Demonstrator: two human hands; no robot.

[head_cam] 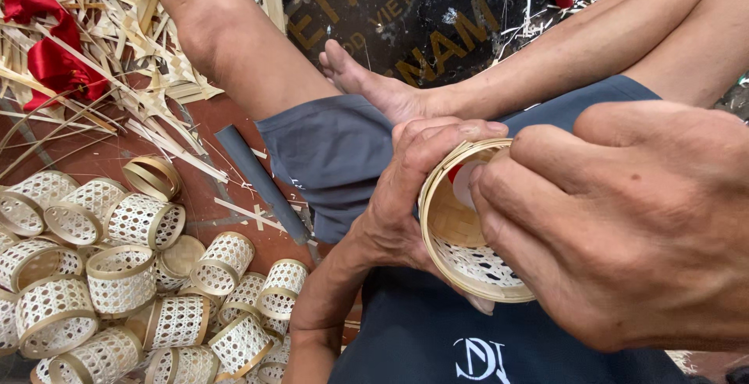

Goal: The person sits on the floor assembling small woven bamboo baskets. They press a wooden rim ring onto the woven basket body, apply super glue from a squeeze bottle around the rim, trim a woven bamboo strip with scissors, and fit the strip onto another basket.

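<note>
Left hand [406,197] and right hand [624,220] grip a woven basket [456,236]; finished baskets [117,283] lie beside.

- View: single head-worn camera, looking steeply down over the person's own lap and crossed legs.
- Range: very near; the right hand [624,220] and left hand [413,197] fill the centre and right, closed around a small round woven basket [468,228].
- Facing: forward and down toward the reddish floor [226,119].
- Left edge: heap of woven basket rings [117,283] lower left, bamboo strips [117,33] upper left.
- Top edge: dark printed mat [421,17] beyond a bare foot [367,80].
- Overlap: only one view.
</note>
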